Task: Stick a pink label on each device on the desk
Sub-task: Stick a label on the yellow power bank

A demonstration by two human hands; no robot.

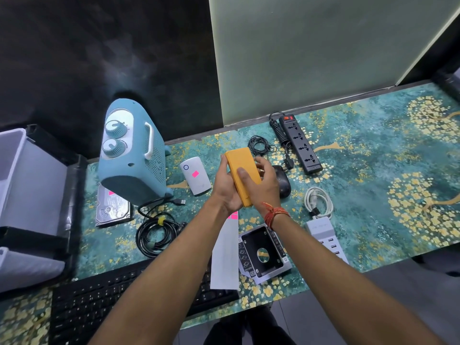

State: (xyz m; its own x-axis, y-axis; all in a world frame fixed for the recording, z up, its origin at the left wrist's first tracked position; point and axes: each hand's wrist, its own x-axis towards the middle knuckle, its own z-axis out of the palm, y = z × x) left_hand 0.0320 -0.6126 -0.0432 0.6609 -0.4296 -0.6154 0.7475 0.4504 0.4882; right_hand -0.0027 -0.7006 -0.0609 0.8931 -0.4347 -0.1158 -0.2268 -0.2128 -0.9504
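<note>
A yellow rectangular device [240,161] is held above the middle of the desk. My left hand [224,189] grips it from underneath and along its left edge. My right hand [261,183] rests on its right side with the thumb pressed flat on its top face; whatever lies under the thumb is hidden. Below my wrists lies a white label sheet [225,255] with pink labels [233,215] at its top. A white pocket device [195,175] to the left carries a pink label. The hard drive [113,209] shows a pink label too.
A teal fan heater [133,153] stands at the left, with coiled black cables [155,234] in front. A black mouse [282,184], power strip [300,144], white USB charger [323,232], drive caddy [263,252] and black keyboard [99,302] surround my hands. Grey bins [29,185] sit far left.
</note>
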